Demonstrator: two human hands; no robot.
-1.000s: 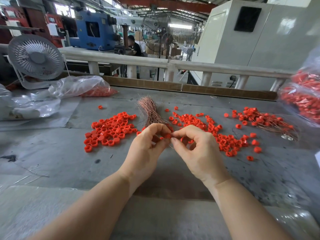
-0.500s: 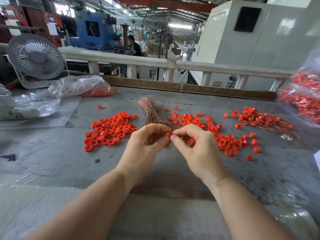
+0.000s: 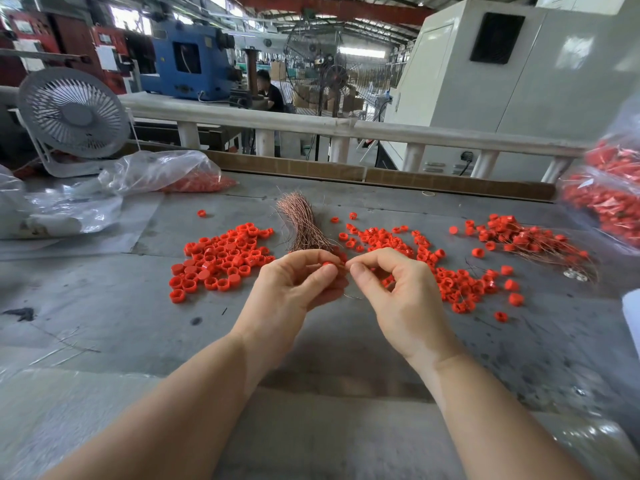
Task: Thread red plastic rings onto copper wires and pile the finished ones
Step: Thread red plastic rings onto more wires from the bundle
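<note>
While the left hand [image 3: 294, 289] pinches a red ring [image 3: 327, 265] at frame centre, the right hand [image 3: 398, 292] pinches a thin copper wire [image 3: 351, 296] (barely visible). Light and springy, it likely needs gripping near its tip. Beyond lie loose rings [image 3: 221, 259], the wire bundle [image 3: 304, 223] and, right, the finished pile [image 3: 530, 237].

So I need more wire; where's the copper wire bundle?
Head view: the copper wire bundle lies mid-table, just beyond the left hand, between two red ring piles.
</note>
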